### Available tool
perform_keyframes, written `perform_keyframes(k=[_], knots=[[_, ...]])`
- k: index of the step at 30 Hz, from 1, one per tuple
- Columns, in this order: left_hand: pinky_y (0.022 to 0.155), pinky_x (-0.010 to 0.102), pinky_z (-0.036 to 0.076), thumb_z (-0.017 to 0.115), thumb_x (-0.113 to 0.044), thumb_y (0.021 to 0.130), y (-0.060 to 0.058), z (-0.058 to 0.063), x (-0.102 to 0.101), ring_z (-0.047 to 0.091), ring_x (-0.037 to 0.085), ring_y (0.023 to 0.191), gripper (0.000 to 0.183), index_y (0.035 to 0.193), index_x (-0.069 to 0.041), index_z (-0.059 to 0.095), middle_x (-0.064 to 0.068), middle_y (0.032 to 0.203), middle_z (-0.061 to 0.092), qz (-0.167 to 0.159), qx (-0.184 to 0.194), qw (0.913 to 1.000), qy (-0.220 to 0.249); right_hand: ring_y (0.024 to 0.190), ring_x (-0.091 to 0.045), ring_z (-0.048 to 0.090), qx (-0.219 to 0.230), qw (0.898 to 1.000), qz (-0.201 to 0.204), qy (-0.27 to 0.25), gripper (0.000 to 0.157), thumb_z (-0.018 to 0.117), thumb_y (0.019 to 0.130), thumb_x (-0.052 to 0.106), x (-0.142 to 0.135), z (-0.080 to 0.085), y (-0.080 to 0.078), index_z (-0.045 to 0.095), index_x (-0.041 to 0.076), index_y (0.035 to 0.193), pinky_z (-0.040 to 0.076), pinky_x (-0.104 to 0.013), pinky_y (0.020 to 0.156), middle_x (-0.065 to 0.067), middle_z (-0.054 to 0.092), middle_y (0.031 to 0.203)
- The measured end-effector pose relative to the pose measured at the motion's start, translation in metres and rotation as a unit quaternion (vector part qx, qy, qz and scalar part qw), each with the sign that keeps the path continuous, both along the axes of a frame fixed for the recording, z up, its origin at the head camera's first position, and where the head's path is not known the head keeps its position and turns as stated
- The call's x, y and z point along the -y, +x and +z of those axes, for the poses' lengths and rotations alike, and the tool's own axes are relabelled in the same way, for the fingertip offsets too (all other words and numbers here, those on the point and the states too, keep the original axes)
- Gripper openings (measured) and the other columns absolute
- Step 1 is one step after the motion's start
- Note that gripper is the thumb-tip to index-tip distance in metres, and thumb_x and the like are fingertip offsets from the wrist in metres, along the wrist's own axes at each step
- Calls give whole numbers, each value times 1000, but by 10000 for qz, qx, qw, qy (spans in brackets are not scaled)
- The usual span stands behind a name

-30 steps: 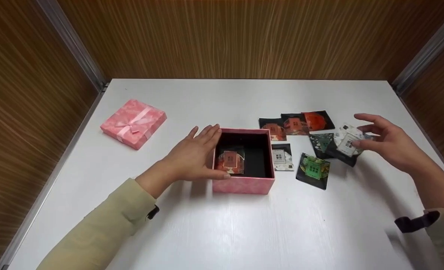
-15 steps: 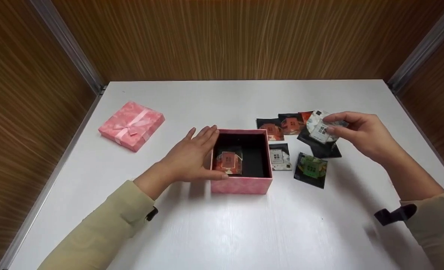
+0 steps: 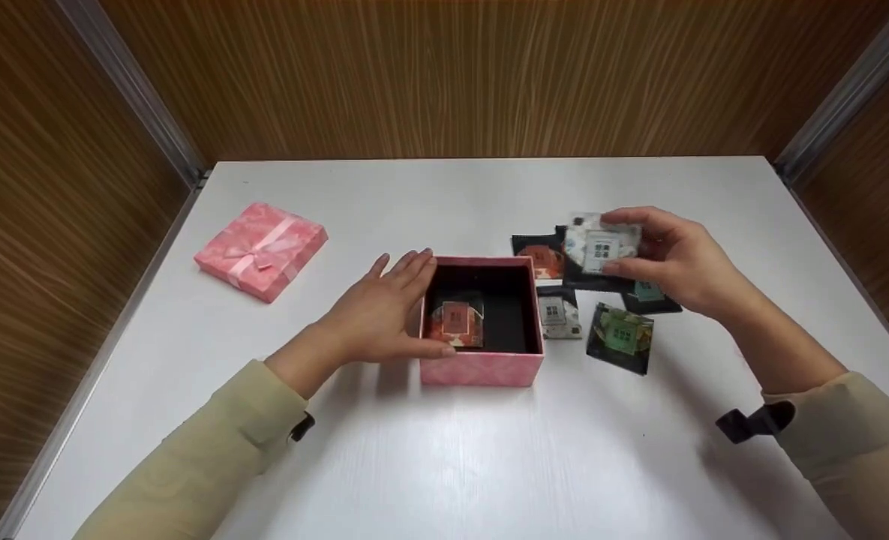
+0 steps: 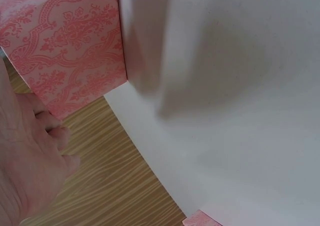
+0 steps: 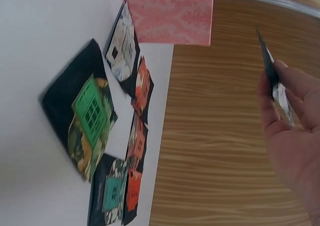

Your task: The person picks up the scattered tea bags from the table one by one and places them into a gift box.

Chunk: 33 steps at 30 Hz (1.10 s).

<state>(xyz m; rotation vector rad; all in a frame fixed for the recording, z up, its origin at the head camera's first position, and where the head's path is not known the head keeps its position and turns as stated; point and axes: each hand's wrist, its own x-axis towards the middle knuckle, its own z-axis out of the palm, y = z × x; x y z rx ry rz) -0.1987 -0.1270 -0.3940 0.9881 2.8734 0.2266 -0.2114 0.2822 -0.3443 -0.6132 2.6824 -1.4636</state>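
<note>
In the head view, my left hand (image 3: 375, 315) rests along the left side of an open pink box (image 3: 482, 369). Its fingers reach the back left corner and the thumb lies over the front rim. Inside the box's black interior lies one red-and-black packet (image 3: 456, 322). My right hand (image 3: 684, 259) pinches a white-and-black sachet (image 3: 602, 247) between thumb and fingers, held up off the table to the right of the box. The right wrist view shows this sachet (image 5: 272, 75) edge-on in the fingers. The sachet covers parts of the packets behind it.
Right of the box lie a green packet (image 3: 619, 337), a white-label packet (image 3: 557, 311), a teal-label packet (image 3: 648, 296) and red packets (image 3: 540, 256), partly overlapping. A pink lid with a ribbon bow (image 3: 261, 251) sits at the left. Wood-grain panels (image 3: 474, 82) surround the white table.
My right hand has lifted the white-and-black sachet off the teal-label packet and carried it left towards the box. The left hand has stayed at the box.
</note>
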Motion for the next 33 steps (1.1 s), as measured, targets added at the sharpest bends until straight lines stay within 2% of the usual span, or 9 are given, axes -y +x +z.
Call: perform_keyframes(k=[4,8,12,14,21,24,28,31,33], knots=[[131,53,5,47,-96,83,0,0,0,10,28,163,131,170,-4,12,13,177,10,6,13,10000,-13,95,-16,71,-117,9999,-43,10,49,80,96,7,16,1,0,65,9,142,60,-18,80,-16,68,124],[130,55,5,47,-96,83,-1,0,0,11,29,163,131,170,-3,13,13,177,11,-11,-9,10000,-9,94,-17,71,-51,10000,-21,-42,48,79,96,7,31,1,-1,66,9,142,60,-19,79,-13,68,128],[130,55,5,47,-95,83,-1,0,0,11,29,163,131,170,-3,13,13,177,11,-29,-45,10000,-32,97,-18,72,120,9994,259,-217,55,79,96,6,44,-1,-2,62,7,148,60,-21,81,-13,66,131],[130,55,5,48,-95,83,-1,0,1,11,30,163,131,170,-3,13,14,177,11,-41,-66,10000,-41,93,-18,71,146,9987,422,-234,59,80,95,5,50,-2,-2,59,6,151,59,-20,79,-15,66,122],[130,55,4,45,-97,82,0,0,1,8,28,163,132,170,-4,11,12,177,8,-44,6,10000,-50,88,-19,66,404,9945,961,32,69,77,97,5,67,-6,0,48,9,160,53,-21,72,-11,64,118],[130,55,4,43,-98,82,-1,-1,1,8,28,163,133,170,-4,10,12,178,7,-28,16,10000,-72,81,-18,61,422,9929,1098,161,71,77,97,4,75,-7,1,47,10,161,50,-22,67,-12,61,104],[130,54,3,43,-98,82,-1,-1,0,8,28,164,133,170,-4,9,11,178,7,-12,20,9999,-97,80,-16,64,400,9919,1161,319,70,77,96,4,87,-11,2,48,9,160,51,-23,67,-12,68,126],[130,54,2,44,-97,83,-1,-1,1,7,28,163,133,170,-4,9,11,178,7,-4,35,10000,-82,83,-18,68,421,9916,1160,380,67,78,96,3,96,-14,2,52,7,157,54,-23,68,-13,66,141],[130,54,3,45,-97,83,-1,-1,1,8,28,163,132,170,-4,9,12,178,7,-12,29,10000,-55,87,-19,69,445,9917,1129,419,63,78,95,2,102,-16,2,56,5,154,57,-23,71,-15,67,138]])
